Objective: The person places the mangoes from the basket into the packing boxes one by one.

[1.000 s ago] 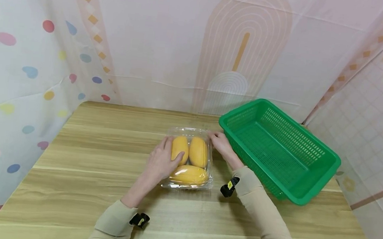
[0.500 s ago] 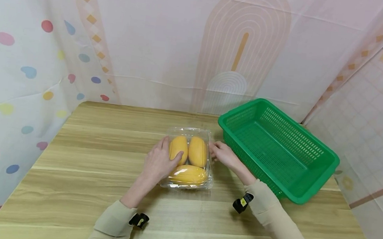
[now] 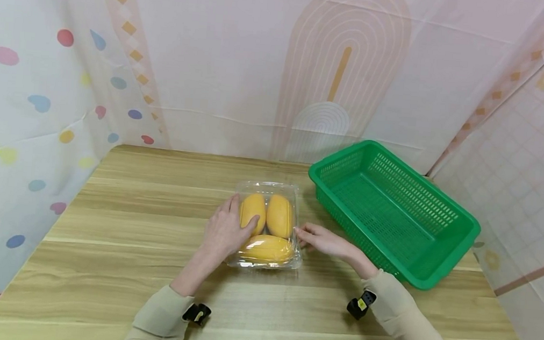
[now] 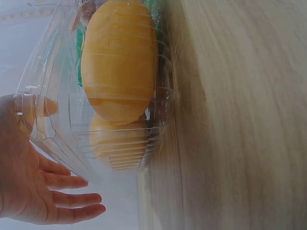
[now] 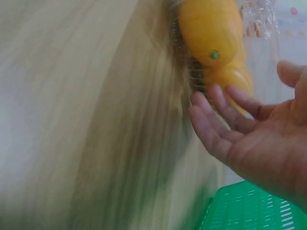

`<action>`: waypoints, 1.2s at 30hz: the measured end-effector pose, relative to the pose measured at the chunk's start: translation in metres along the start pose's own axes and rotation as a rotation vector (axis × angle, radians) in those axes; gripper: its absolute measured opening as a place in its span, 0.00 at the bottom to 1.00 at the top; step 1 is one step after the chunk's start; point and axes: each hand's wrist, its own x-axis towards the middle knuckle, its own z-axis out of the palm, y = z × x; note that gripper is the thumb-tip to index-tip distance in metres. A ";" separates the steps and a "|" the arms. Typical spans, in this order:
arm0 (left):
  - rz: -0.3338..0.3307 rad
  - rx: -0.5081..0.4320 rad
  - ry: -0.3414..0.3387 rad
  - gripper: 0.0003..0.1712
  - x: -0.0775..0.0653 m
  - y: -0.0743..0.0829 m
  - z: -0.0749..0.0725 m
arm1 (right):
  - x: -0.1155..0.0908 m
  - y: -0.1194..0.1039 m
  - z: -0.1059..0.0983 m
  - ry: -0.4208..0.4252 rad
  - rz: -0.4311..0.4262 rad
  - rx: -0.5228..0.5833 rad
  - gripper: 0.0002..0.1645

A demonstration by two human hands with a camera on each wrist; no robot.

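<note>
A clear plastic clamshell box (image 3: 268, 186) sits on the wooden table, holding three yellow mangoes (image 3: 279, 216). Two lie side by side at the back and one lies crosswise in front. Against the box's left side rests my left hand (image 3: 226, 228), its thumb over the lid. Straight fingers (image 4: 72, 199) show beside the box wall in the left wrist view. My right hand (image 3: 322, 240) is at the right edge of the box, its fingers loosely bent. From the right wrist, those fingers (image 5: 211, 129) appear close to the box wall; whether they touch is unclear.
A green perforated plastic basket (image 3: 389, 275) stands to the right, just behind my right hand. Patterned cloth (image 3: 223, 63) hangs behind and on both sides of the wooden table (image 3: 131, 222).
My right hand has slid along the box's right edge from the back corner toward the front. My left hand and the box have stayed in place.
</note>
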 end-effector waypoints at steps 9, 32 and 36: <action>-0.007 0.004 -0.004 0.48 0.000 0.000 0.000 | -0.014 0.005 0.001 -0.127 -0.077 -0.001 0.19; 0.010 0.000 0.006 0.48 0.001 -0.001 0.002 | -0.019 0.003 0.017 -0.157 0.016 0.184 0.12; 0.014 -0.002 0.005 0.48 0.001 0.000 0.002 | -0.019 0.002 0.018 -0.144 0.018 0.201 0.11</action>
